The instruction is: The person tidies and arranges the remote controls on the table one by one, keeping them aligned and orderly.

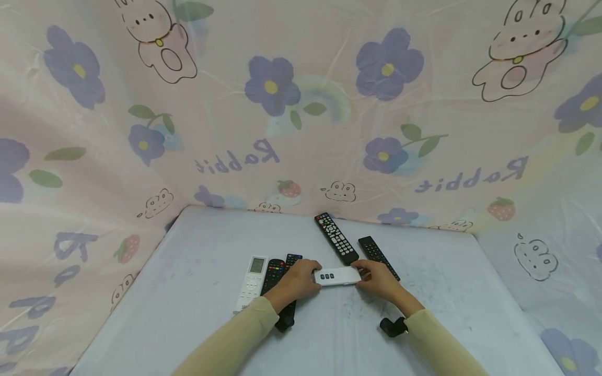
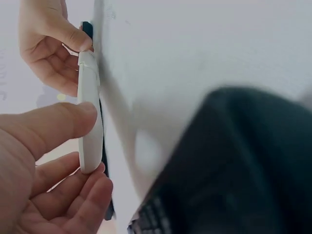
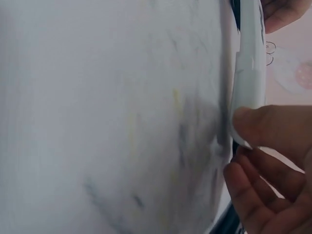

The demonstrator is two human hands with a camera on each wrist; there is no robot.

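Both hands hold a small white remote (image 1: pixel 345 276), level and lengthwise between them, its few dark buttons facing up. My left hand (image 1: pixel 298 279) pinches its left end, thumb on the near edge and fingers on the far side. On the right end, my right hand (image 1: pixel 378 281) has thumb and fingertips. In the left wrist view the remote (image 2: pixel 88 126) appears edge-on, close over the table. A seam crosses its side near the right thumb in the right wrist view, where the remote's end (image 3: pixel 247 90) lies against that thumb.
Left of the hands lie a white remote with a screen (image 1: pixel 252 282) and two black remotes, one with coloured buttons (image 1: pixel 274 274), partly hidden by the left arm. Behind the hands is a long black remote (image 1: pixel 336 237); a thinner black one (image 1: pixel 373 250) lies by the right hand. A patterned curtain (image 1: pixel 320 146) surrounds the table.
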